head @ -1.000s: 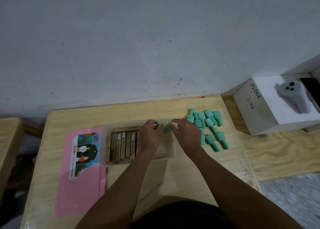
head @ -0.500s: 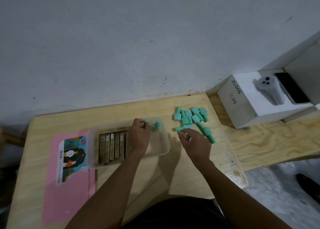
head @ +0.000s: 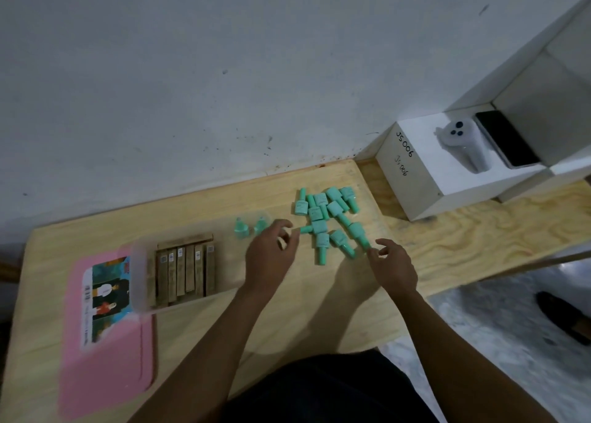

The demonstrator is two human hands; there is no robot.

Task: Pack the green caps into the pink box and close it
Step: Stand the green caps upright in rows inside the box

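Observation:
A translucent box (head: 140, 272) lies on the wooden table (head: 287, 320), its pink lid (head: 105, 352) flat at its left. Brown sticks (head: 185, 269) fill its left half, and two green caps (head: 251, 226) stand at its far right end. Several more green caps (head: 329, 218) lie in a loose pile to the right of the box. My left hand (head: 271, 253) hovers over the box's right end with fingers spread, holding nothing, near the pile's left edge. My right hand (head: 391, 262) reaches the near right edge of the pile, fingertips at a cap, fingers loosely bent.
A white box (head: 412, 179) marked JS006 stands at the right on a lower plywood surface (head: 479, 231), with a grey controller (head: 463, 144) and a black phone (head: 505, 138) on top. A wall runs along the table's far edge. A dark shoe (head: 563, 317) shows on the floor.
My left hand has let go of the caps in the box and moved right toward the pile. My right hand has shifted right along the pile's near edge. The view has swung left.

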